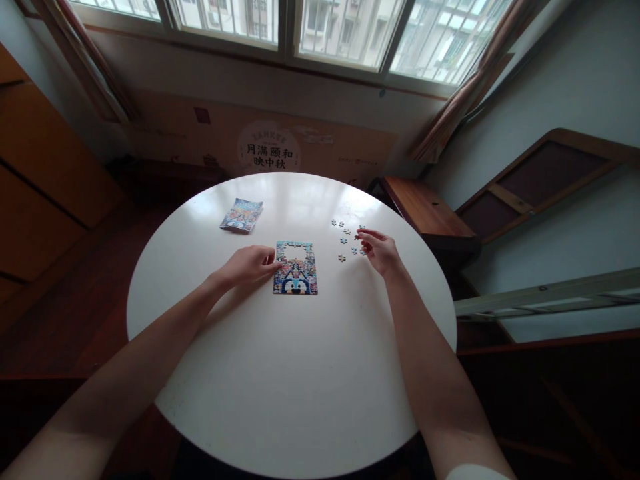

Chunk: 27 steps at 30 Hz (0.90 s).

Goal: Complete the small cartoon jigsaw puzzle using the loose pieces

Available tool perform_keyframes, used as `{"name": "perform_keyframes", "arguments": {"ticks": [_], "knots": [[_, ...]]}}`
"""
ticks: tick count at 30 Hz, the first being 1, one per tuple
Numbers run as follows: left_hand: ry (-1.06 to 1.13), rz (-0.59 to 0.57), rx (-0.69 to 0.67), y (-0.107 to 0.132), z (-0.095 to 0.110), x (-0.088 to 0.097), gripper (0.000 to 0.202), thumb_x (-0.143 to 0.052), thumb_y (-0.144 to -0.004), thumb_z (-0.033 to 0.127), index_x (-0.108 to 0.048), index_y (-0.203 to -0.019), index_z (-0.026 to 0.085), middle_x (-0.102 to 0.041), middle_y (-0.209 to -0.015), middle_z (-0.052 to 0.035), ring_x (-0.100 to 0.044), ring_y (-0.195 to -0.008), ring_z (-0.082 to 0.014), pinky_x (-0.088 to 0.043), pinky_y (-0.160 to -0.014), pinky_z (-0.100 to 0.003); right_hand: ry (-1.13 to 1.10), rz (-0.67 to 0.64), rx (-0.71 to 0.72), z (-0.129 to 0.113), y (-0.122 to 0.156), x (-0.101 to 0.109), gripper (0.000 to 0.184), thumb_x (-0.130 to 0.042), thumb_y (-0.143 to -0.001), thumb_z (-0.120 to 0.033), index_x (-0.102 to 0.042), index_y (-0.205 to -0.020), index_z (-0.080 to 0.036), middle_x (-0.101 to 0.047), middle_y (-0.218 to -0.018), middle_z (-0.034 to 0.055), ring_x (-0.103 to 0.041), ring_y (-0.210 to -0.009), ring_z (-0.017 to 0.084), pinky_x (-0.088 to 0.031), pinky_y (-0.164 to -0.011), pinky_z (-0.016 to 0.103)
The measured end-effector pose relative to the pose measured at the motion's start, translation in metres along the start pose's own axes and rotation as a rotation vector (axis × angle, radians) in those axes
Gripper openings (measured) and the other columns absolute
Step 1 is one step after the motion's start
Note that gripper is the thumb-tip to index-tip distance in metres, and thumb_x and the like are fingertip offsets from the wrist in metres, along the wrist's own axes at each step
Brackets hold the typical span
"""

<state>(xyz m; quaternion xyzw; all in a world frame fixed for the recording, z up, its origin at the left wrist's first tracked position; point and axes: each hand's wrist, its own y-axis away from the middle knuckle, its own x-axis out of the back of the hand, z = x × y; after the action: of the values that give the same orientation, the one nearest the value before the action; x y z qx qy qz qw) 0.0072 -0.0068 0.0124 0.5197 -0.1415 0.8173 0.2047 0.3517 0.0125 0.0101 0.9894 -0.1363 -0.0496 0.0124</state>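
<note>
Jigsaw puzzle (296, 273) lies mid-frame, long axis seemingly running up the frame, its gap (296, 253) leftward of my right hand (379, 251). That hand's fingertips sit close together among loose pieces (343, 241) right of centre, though I cannot tell whether they grip one. My left hand (253, 262), nearer, rests curled fingers at the puzzle's left edge.

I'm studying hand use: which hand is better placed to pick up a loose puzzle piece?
Probably the right hand: it is right beside the loose pieces. The left hand is at the left edge of the unfinished puzzle, farther from them.
</note>
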Motion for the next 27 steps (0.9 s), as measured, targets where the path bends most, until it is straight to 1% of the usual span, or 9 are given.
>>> {"name": "perform_keyframes", "arguments": {"ticks": [3, 8, 11, 14, 16, 18, 21, 23, 27], "knots": [[-0.003, 0.004, -0.003, 0.000, -0.001, 0.000, 0.042, -0.050, -0.085, 0.059, -0.053, -0.068, 0.020, -0.063, -0.068, -0.0032, -0.050, -0.060, -0.0152, -0.025, -0.055, -0.027, -0.051, -0.025, -0.048, -0.001, 0.001, -0.003, 0.023, -0.080, -0.057, -0.023, -0.071, -0.078, -0.018, -0.069, -0.071, 0.0023, -0.059, -0.061, 0.010, -0.048, -0.054, 0.022], [-0.009, 0.002, -0.004, -0.001, -0.001, 0.000, 0.042, -0.050, -0.085, 0.058, -0.053, -0.067, 0.020, -0.063, -0.069, -0.0030, -0.050, -0.060, -0.0149, -0.025, -0.054, -0.027, -0.046, -0.060, -0.123, -0.003, 0.006, -0.010, 0.017, -0.078, -0.059, -0.019, -0.068, -0.073, -0.018, -0.071, -0.072, 0.0036, -0.066, -0.068, 0.014, -0.054, -0.060, 0.024], [-0.004, 0.002, -0.005, -0.001, -0.001, -0.001, 0.041, -0.051, -0.085, 0.058, -0.053, -0.067, 0.021, -0.062, -0.068, -0.0024, -0.050, -0.060, -0.0148, -0.025, -0.054, -0.027, -0.049, -0.102, -0.148, -0.004, 0.008, -0.014, 0.017, -0.078, -0.061, -0.019, -0.066, -0.073, -0.017, -0.070, -0.072, 0.0032, -0.068, -0.070, 0.015, -0.056, -0.066, 0.027], [-0.002, 0.001, 0.001, 0.000, -0.001, -0.001, 0.041, -0.051, -0.085, 0.058, -0.055, -0.068, 0.021, -0.063, -0.069, -0.0027, -0.050, -0.060, -0.0150, -0.025, -0.054, -0.027, -0.040, -0.138, -0.145, -0.004, 0.011, -0.017, 0.021, -0.079, -0.063, -0.023, -0.065, -0.077, -0.018, -0.069, -0.073, 0.0023, -0.069, -0.071, 0.016, -0.056, -0.068, 0.029], [-0.004, -0.001, 0.008, 0.000, -0.001, 0.000, 0.041, -0.050, -0.085, 0.058, -0.055, -0.068, 0.020, -0.063, -0.069, -0.0030, -0.050, -0.060, -0.0150, -0.026, -0.054, -0.027, -0.019, -0.177, -0.110, -0.004, 0.014, -0.021, 0.026, -0.081, -0.063, -0.028, -0.066, -0.081, -0.019, -0.068, -0.073, 0.0014, -0.068, -0.070, 0.015, -0.056, -0.068, 0.030], [-0.003, -0.006, 0.014, 0.000, 0.000, 0.000, 0.042, -0.051, -0.084, 0.059, -0.055, -0.068, 0.020, -0.064, -0.069, -0.0031, -0.050, -0.060, -0.0151, -0.026, -0.055, -0.027, 0.037, -0.248, -0.053, -0.005, 0.017, -0.029, 0.032, -0.083, -0.063, -0.034, -0.068, -0.088, -0.019, -0.068, -0.072, 0.0009, -0.066, -0.067, 0.013, -0.054, -0.067, 0.029], [-0.001, -0.006, 0.017, -0.001, 0.000, 0.000, 0.042, -0.051, -0.084, 0.059, -0.055, -0.068, 0.021, -0.064, -0.070, -0.0027, -0.051, -0.060, -0.0152, -0.026, -0.055, -0.027, 0.194, -0.367, 0.048, -0.005, 0.021, -0.048, 0.039, -0.083, -0.063, -0.039, -0.072, -0.094, -0.018, -0.069, -0.073, 0.0022, -0.063, -0.064, 0.013, -0.053, -0.063, 0.029], [0.000, -0.001, 0.013, -0.001, 0.000, -0.001, 0.042, -0.051, -0.084, 0.059, -0.054, -0.068, 0.021, -0.064, -0.069, -0.0023, -0.051, -0.061, -0.0153, -0.025, -0.054, -0.027, 0.303, -0.443, 0.111, -0.005, 0.021, -0.064, 0.036, -0.082, -0.063, -0.038, -0.072, -0.091, -0.017, -0.071, -0.074, 0.0040, -0.063, -0.063, 0.014, -0.052, -0.061, 0.030], [0.001, 0.006, 0.002, -0.002, -0.001, -0.001, 0.042, -0.050, -0.085, 0.059, -0.056, -0.070, 0.021, -0.065, -0.071, -0.0026, -0.052, -0.061, -0.0154, -0.025, -0.054, -0.027, 0.493, -0.570, 0.238, -0.001, 0.021, -0.092, 0.020, -0.077, -0.069, -0.032, -0.074, -0.081, -0.016, -0.072, -0.073, 0.0053, -0.065, -0.065, 0.016, -0.052, -0.062, 0.031]]}}
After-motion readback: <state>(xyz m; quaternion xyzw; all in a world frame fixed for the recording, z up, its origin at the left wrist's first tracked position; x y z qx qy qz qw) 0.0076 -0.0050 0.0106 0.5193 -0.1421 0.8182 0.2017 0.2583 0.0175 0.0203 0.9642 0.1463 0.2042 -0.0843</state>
